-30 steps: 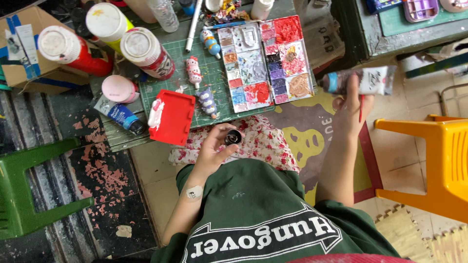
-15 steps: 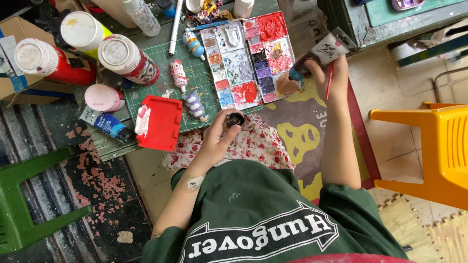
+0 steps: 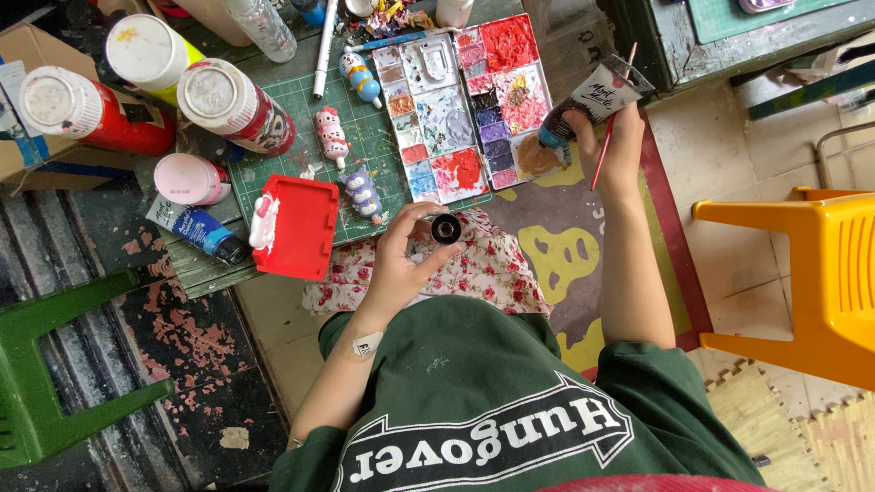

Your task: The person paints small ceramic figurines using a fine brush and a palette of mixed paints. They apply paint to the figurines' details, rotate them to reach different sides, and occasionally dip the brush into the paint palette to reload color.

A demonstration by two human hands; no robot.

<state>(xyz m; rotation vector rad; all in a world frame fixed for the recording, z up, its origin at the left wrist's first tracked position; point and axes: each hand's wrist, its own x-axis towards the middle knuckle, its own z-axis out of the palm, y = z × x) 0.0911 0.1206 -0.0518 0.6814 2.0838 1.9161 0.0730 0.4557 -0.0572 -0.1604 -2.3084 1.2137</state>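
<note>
Paint tube (image 3: 583, 107) nozzle hidden against palette (image 3: 460, 105) by right hand (image 3: 612, 137).

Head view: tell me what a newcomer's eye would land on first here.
First the paint palette at top centre on the green cutting mat, its wells smeared red, purple and blue. At its right edge the right hand tilts a dark paint tube nozzle-down over a brown blob and also grips a red brush. Lower, the left hand holds a small black cap over a floral cloth.
</note>
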